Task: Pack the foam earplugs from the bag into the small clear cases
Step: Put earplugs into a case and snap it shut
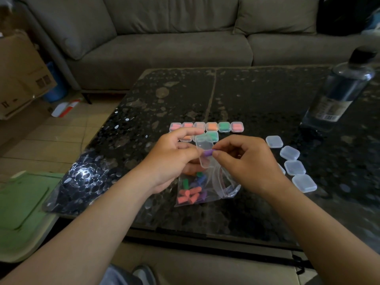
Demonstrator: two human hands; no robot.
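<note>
My left hand (174, 157) holds an open clear case (203, 150) above the table, its lid tipped up. My right hand (244, 161) pinches a purple earplug (208, 152) at the case's opening. Below both hands lies the clear zip bag (197, 192) with several pink, green and purple earplugs inside. Several filled cases (211, 126) with pink, orange and green plugs sit in rows behind my hands. Several empty shut cases (290, 153) lie in a line to the right.
A tall clear bottle (337, 91) with a dark cap stands at the table's far right. The dark speckled table (257, 95) has a grey sofa (164, 38) behind it. A green tray (22, 206) lies at the left, a cardboard box (20, 73) beyond.
</note>
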